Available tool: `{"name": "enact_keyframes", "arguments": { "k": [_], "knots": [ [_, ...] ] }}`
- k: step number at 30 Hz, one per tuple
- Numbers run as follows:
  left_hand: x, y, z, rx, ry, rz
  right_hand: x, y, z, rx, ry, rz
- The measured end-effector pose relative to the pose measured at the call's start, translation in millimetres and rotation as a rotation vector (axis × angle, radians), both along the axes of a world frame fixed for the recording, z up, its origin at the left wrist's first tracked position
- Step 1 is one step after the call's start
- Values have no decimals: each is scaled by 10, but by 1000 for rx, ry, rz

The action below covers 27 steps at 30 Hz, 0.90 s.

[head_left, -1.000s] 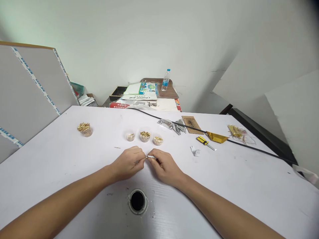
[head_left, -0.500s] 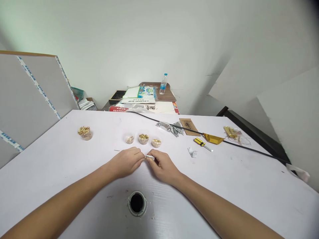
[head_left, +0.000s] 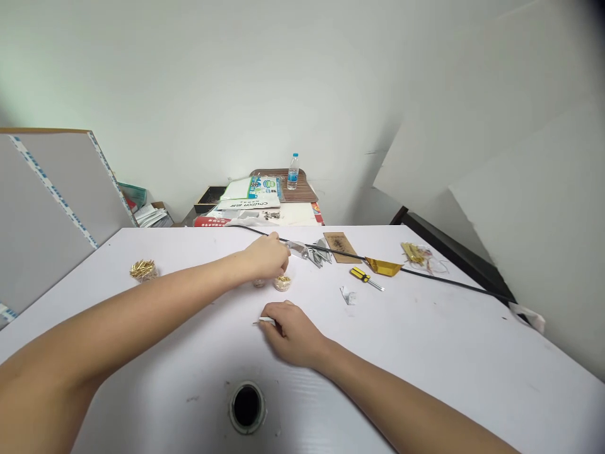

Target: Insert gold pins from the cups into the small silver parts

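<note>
In the head view, the right hand (head_left: pixel 292 333) pinches a small white piece (head_left: pixel 267 320) over the middle of the table (head_left: pixel 406 366), its thin tip pointing to the left edge; the left hand (head_left: pixel 268 255) is over by the little cups (head_left: pixel 282 285), toward the far edge, and I cannot tell if its fingers grip anything; a cup of gold pins (head_left: pixel 143 271) sits near the far left corner; a yellow screwdriver (head_left: pixel 360 274) lies nearer the right edge.
</note>
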State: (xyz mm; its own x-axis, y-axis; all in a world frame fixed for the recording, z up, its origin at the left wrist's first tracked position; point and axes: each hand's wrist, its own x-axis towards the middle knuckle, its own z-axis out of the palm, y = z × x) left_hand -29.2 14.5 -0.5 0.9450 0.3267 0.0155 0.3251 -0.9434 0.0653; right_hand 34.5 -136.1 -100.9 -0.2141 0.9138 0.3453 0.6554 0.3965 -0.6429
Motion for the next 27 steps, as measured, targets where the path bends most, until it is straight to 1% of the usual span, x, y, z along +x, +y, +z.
{"name": "enact_keyframes", "arguments": {
  "k": [2,4,6,8,10,12,14,16,19,21,22,24,25,27],
  "knots": [
    [146,49,-106,-31,52,48,-7,3,-2,-6,-43,-12],
    [220,49,-191,-28,65,56,-17,10,-7,-16,-86,-48],
    [242,22,-240,-17,78,55,-25,20,-19,-27,-118,-80],
    [239,-10,-249,-3,95,58,-30,30,-38,-32,-129,-96],
    [224,-35,-222,10,114,52,-31,38,-58,-38,-137,-110],
    [199,-48,-159,18,130,36,-31,45,-71,-42,-155,-123],
    [149,-54,-64,26,138,16,-30,47,-78,-39,-181,-125],
    [58,-71,54,26,100,-21,-32,44,-80,-23,-201,-116],
    [-182,-166,222,-9,-95,-74,-37,29,-81,0,-236,-111],
    [-399,-297,276,-60,-288,-74,-40,16,-79,-2,-257,-113],
    [-516,-380,272,-98,-381,-58,-41,10,-76,-6,-259,-114],
    [-746,-561,187,-221,-550,25,-40,4,-68,-18,-231,-114],
    [-851,-648,106,-323,-618,114,-38,4,-63,-25,-201,-113],
    [-1027,-789,-117,-561,-779,317,-30,9,-49,-40,-105,-118]
  ]
}}
